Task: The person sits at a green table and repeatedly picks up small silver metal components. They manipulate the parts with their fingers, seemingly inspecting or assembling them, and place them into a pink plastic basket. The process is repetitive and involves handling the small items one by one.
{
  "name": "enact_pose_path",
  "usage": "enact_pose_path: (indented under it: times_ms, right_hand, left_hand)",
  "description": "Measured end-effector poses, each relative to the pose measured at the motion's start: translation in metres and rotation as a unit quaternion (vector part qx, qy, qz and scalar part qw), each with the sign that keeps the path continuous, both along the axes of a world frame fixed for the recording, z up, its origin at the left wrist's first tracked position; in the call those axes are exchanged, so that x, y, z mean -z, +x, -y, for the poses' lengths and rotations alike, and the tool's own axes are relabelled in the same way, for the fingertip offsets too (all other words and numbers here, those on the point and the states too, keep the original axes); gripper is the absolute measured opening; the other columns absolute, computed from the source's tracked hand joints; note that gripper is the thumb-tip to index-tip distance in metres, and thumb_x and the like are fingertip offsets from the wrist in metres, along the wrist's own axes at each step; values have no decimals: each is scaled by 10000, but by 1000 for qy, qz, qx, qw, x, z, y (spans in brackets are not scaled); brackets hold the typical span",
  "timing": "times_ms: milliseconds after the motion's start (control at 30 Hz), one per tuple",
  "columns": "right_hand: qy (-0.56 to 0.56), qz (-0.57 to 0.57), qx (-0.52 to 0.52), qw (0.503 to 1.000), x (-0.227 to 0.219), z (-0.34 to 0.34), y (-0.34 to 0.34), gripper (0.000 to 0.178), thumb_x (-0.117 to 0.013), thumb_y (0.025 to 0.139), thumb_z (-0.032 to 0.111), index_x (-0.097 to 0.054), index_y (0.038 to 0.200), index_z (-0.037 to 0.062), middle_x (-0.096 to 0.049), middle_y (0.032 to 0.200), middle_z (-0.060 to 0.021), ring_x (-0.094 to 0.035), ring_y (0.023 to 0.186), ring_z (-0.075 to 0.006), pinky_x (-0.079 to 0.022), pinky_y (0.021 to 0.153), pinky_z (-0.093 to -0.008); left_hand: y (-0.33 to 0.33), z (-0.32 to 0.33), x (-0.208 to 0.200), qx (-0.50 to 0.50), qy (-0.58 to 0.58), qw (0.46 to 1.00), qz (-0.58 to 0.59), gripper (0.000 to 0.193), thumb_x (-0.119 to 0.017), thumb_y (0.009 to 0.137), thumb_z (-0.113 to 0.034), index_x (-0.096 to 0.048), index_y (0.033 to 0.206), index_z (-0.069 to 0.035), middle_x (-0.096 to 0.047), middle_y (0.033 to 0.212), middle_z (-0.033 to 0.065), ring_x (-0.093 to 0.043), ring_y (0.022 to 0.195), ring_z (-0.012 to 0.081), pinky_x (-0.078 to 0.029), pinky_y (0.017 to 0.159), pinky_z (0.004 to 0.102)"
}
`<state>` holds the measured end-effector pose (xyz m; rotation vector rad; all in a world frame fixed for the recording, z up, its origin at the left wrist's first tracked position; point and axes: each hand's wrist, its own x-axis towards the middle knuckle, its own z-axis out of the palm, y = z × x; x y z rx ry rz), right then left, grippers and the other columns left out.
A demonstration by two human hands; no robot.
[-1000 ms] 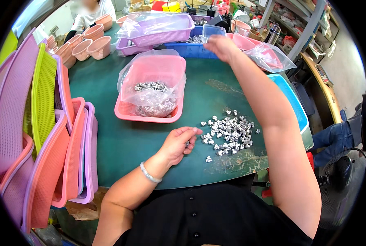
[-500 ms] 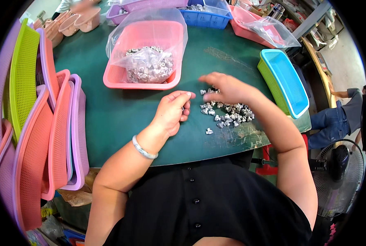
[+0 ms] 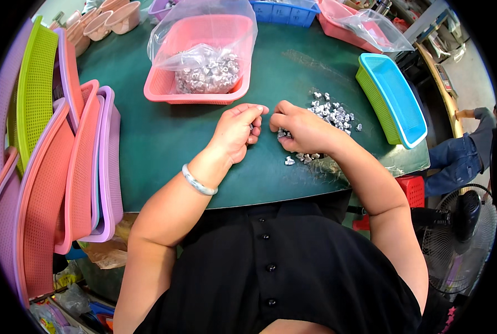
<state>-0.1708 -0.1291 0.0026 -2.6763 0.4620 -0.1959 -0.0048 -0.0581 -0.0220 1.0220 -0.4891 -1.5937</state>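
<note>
My left hand point(image 3: 238, 132), with a pale bangle point(image 3: 198, 181) on its wrist, is curled closed over the table. A bit of grey metal peeks out between its fingers. Close by on the right, my right hand point(image 3: 304, 129) has its fingers bent inward over small silvery metal parts point(image 3: 283, 133), which show under the fingertips. Beyond that hand lies a loose heap of the same metal parts point(image 3: 334, 114). A few more metal parts point(image 3: 304, 158) lie on its near side, and the hand hides some of the heap.
A pink basket point(image 3: 197, 98) with a clear bag of metal parts point(image 3: 206, 72) stands beyond my left hand. At right is a blue-and-green basket point(image 3: 396, 103). Stacked baskets point(image 3: 87, 161) line the left edge. A fan point(image 3: 460, 234) and a person point(image 3: 468, 147) are off to the right.
My right hand has come nearer and its spread fingers have curled in over some metal parts. The heap now shows in two groups around it. My left hand stays closed.
</note>
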Motion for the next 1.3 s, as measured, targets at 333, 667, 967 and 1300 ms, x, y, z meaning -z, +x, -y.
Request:
enact_pose_path:
  times_ms: [333,667,967,1300]
  right_hand:
    - [342,56,126,930,7,26,-3,212,-508,624,-79,-488,803,34,-507,810,-75,-495,681,-170,-374,487,-263]
    - [732,260,110,620,11,26,1,199,-434,674,-56,-496,840,34,-546,838,-99,-490,655,-140,-348,422,-179]
    - [514,161,238,808,4,18,-3,143,-655,753,128,-559,823,48,-546,699,-16,-491,598,-103,-386,498,-200]
    - [93,117,140,979,19,5,3,229,-655,715,90,-610,920,-1,-583,733,-81,-538,681,-157,-440,633,-273]
  left_hand:
    - [0,1,1,-6,2,1000,6,137,-538,843,-156,-563,891,-29,-455,636,-25,-373,497,46,-271,397,161]
    - [-3,0,-3,3,10,1000,23,129,-526,848,-148,-566,903,-39,-460,649,-23,-387,508,49,-280,401,161]
    - [3,2,-6,-1,-14,996,90,132,-512,848,-130,-575,909,-32,-468,643,-25,-407,518,48,-291,408,161]
    - [3,3,-6,5,-6,994,107,141,-512,841,-120,-575,927,-29,-463,639,-26,-410,532,49,-288,415,159]
